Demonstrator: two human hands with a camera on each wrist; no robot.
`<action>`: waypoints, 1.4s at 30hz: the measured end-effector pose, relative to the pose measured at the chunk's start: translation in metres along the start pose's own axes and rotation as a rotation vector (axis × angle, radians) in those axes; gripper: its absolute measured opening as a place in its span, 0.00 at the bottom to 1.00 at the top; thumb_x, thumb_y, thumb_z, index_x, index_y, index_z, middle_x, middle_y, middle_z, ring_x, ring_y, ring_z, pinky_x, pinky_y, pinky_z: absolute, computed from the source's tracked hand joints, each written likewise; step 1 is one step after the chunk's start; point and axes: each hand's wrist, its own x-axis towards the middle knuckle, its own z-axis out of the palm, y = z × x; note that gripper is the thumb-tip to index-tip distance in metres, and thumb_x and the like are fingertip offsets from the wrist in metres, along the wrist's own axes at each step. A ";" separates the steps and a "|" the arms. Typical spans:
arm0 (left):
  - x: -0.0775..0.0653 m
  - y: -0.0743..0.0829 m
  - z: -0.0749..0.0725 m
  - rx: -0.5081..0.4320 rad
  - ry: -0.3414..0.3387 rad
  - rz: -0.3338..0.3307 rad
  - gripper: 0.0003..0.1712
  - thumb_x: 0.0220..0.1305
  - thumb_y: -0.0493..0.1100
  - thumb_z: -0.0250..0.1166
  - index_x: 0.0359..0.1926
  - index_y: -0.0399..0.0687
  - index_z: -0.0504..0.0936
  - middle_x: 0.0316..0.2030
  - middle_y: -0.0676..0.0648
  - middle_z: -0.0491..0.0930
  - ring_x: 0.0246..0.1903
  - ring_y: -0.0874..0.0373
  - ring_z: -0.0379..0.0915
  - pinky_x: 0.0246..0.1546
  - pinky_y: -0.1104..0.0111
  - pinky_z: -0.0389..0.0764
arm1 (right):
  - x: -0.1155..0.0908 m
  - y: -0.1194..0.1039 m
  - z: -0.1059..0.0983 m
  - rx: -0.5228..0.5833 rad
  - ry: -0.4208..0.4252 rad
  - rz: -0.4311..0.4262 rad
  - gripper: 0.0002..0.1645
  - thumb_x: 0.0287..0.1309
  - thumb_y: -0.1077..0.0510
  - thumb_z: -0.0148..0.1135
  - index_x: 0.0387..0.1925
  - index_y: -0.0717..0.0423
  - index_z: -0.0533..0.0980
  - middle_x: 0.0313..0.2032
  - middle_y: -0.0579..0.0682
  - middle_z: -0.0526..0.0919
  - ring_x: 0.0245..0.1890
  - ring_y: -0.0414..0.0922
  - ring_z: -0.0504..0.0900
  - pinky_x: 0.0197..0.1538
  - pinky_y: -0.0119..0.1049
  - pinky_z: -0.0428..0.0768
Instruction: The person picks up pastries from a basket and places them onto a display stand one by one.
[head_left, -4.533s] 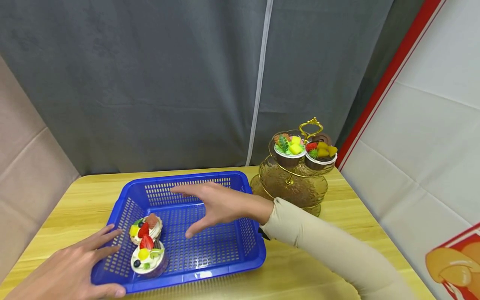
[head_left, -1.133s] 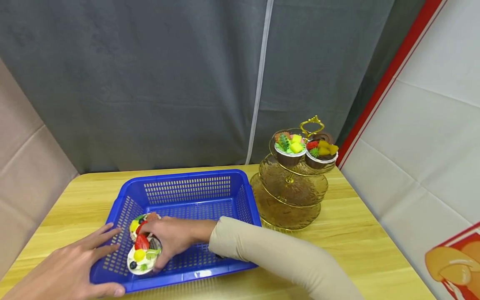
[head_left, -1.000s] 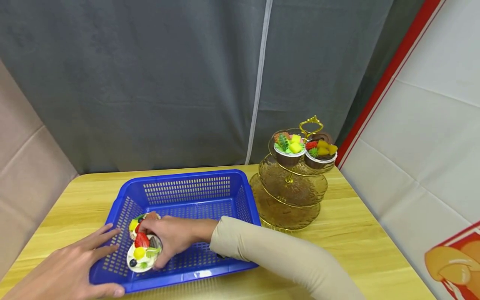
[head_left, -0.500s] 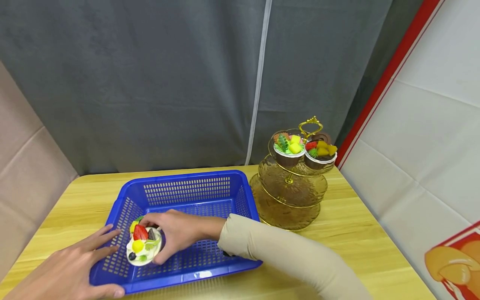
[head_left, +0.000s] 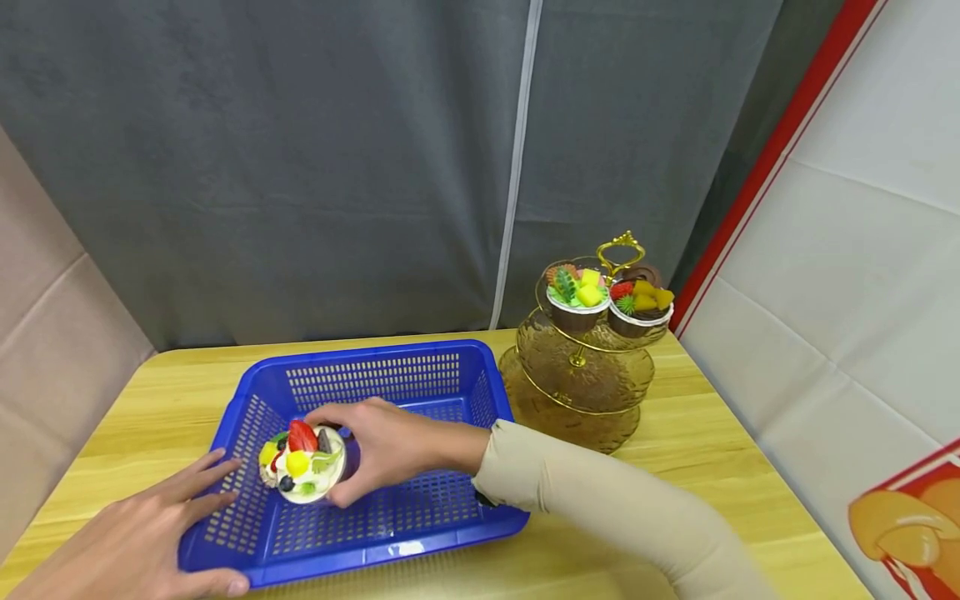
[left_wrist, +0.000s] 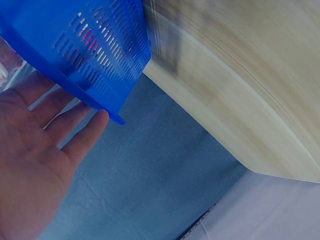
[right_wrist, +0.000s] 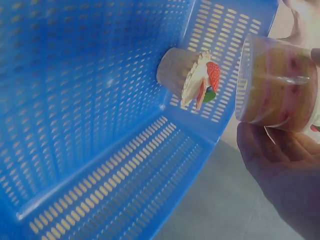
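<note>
My right hand [head_left: 390, 446] grips a clear dessert cup [right_wrist: 280, 82] of layered cake, topped with white cream, strawberry and other fruit pieces. It holds the cup raised inside the blue plastic basket [head_left: 375, 379], toward its left end. Partly behind that cup in the head view is a cupcake [head_left: 267, 457]; the right wrist view shows the cupcake [right_wrist: 185, 75] in a pale wrapper, standing on the basket floor. At the basket's left rim rests my left hand [head_left: 150, 533], fingers extended and touching the rim [left_wrist: 75, 90] from outside.
To the basket's right stands a tiered amber glass stand [head_left: 577, 379] with a gold handle. On its top tier sit two brown cupcakes, one with green cream [head_left: 577, 317], one with chocolate [head_left: 637, 321]. A grey curtain [head_left: 337, 183] hangs behind the wooden table [head_left: 720, 483].
My right hand has reached down into the basket, taken hold of the dessert cup, and lifted it up and slightly right. The left hand has stayed on the rim.
</note>
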 end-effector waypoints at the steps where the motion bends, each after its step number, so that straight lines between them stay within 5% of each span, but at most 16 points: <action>1: 0.000 0.001 0.000 -0.001 -0.007 -0.006 0.46 0.39 0.76 0.71 0.48 0.44 0.87 0.64 0.38 0.72 0.58 0.33 0.71 0.39 0.43 0.82 | -0.003 0.000 -0.002 0.006 0.003 0.012 0.47 0.46 0.49 0.75 0.68 0.55 0.68 0.55 0.40 0.80 0.42 0.27 0.74 0.46 0.15 0.72; 9: 0.003 0.004 -0.004 0.017 -0.107 -0.072 0.45 0.46 0.78 0.66 0.50 0.46 0.87 0.65 0.36 0.70 0.60 0.29 0.68 0.45 0.37 0.78 | -0.025 0.007 -0.019 -0.011 0.093 0.025 0.47 0.47 0.50 0.75 0.68 0.56 0.68 0.55 0.42 0.81 0.44 0.29 0.75 0.50 0.19 0.74; 15: 0.004 0.005 -0.006 0.020 -0.122 -0.080 0.45 0.47 0.78 0.65 0.50 0.46 0.86 0.65 0.36 0.71 0.60 0.28 0.67 0.46 0.36 0.76 | -0.040 0.008 -0.031 -0.023 0.167 0.047 0.48 0.49 0.46 0.76 0.70 0.54 0.67 0.57 0.43 0.80 0.48 0.31 0.75 0.57 0.25 0.73; 29: 0.001 0.003 -0.003 0.007 -0.062 -0.048 0.46 0.43 0.78 0.68 0.50 0.45 0.87 0.64 0.37 0.71 0.59 0.30 0.70 0.44 0.37 0.78 | -0.078 0.012 -0.052 0.050 0.303 0.048 0.49 0.46 0.50 0.81 0.68 0.57 0.69 0.55 0.48 0.83 0.54 0.37 0.79 0.59 0.37 0.77; 42: 0.000 0.002 -0.002 -0.010 -0.035 -0.029 0.46 0.42 0.77 0.69 0.50 0.45 0.86 0.64 0.38 0.72 0.59 0.31 0.70 0.43 0.38 0.79 | -0.117 0.032 -0.055 0.099 0.419 0.144 0.48 0.45 0.53 0.81 0.66 0.63 0.69 0.50 0.52 0.85 0.49 0.45 0.83 0.54 0.42 0.81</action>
